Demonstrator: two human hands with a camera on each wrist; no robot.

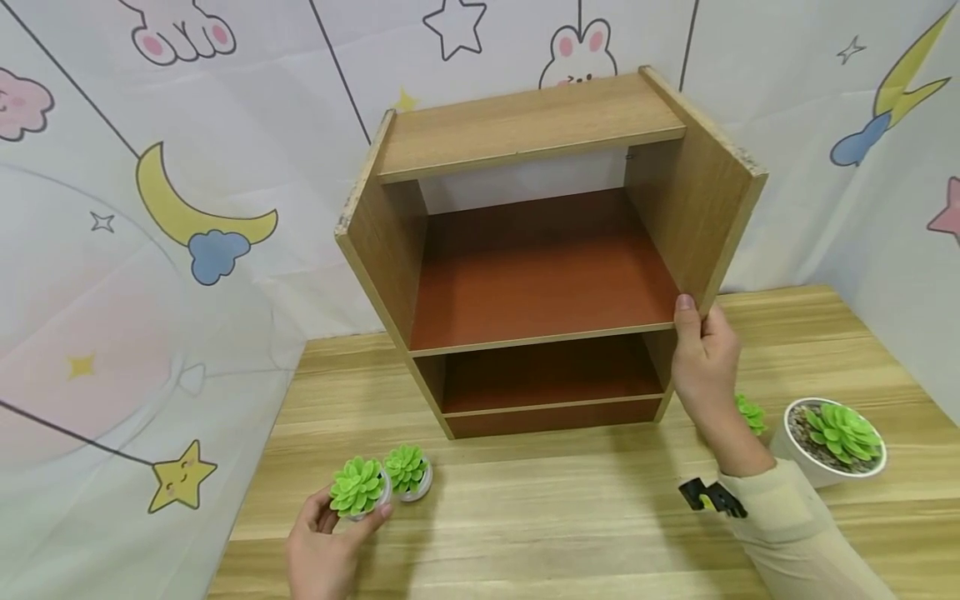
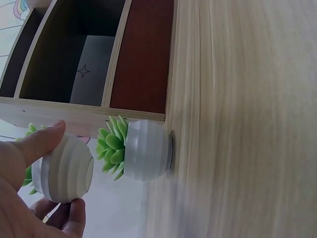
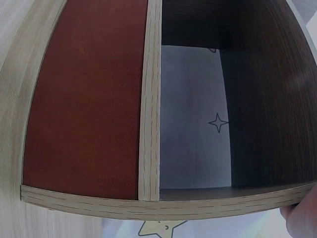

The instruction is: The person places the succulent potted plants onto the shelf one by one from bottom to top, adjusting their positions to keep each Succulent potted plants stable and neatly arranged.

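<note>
My left hand (image 1: 321, 546) holds a small potted succulent (image 1: 357, 486) with bright green leaves, thumb and fingers around its white ribbed pot (image 2: 69, 171). Close beside it, a matching small succulent (image 1: 407, 469) stands on the table; its pot (image 2: 148, 151) shows upright near the shelf corner in the left wrist view. A wooden shelf unit (image 1: 540, 275) with reddish-brown boards stands toward the back. My right hand (image 1: 705, 358) grips the front edge of its right side panel (image 1: 701, 192), thumb on the inner side. Only a fingertip (image 3: 303, 218) appears in the right wrist view.
On the right stands a larger white pot (image 1: 832, 442) with a green succulent. Another green plant (image 1: 750, 413) is partly hidden behind my right forearm. A cartoon-printed cloth (image 1: 292, 92) hangs behind and beside the wood-grain table (image 1: 540, 517).
</note>
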